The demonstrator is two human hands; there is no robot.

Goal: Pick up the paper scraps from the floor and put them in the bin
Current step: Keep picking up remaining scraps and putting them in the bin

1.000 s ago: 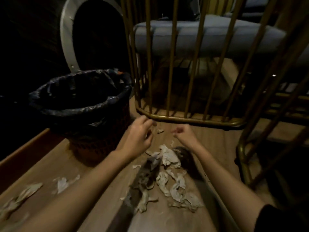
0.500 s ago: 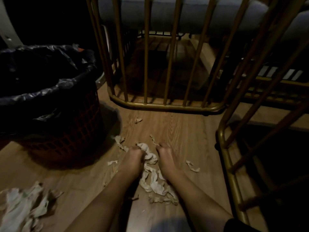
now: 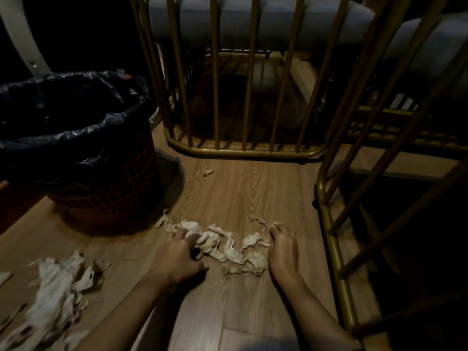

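Note:
A string of crumpled white paper scraps (image 3: 228,245) lies on the wooden floor between my hands. My left hand (image 3: 178,252) rests on the pile's left end, fingers curled onto the paper. My right hand (image 3: 282,249) sits at the right end, fingertips pinching a thin scrap. A second heap of scraps (image 3: 55,290) lies at the lower left, and one small scrap (image 3: 207,171) lies alone farther ahead. The bin (image 3: 106,178), a red mesh basket lined with a dark plastic bag, stands on the floor to the left of the pile.
A gold metal-barred frame (image 3: 243,150) stands on the floor just beyond the scraps, with a grey cushion above it. Another gold frame (image 3: 334,249) runs close along the right of my right hand. A white curved object (image 3: 22,44) is behind the bin.
My hands have spread apart, from pressed together at the pile's middle to its two ends. The scraps now lie stretched out in a wider line. The view has dropped and moved closer.

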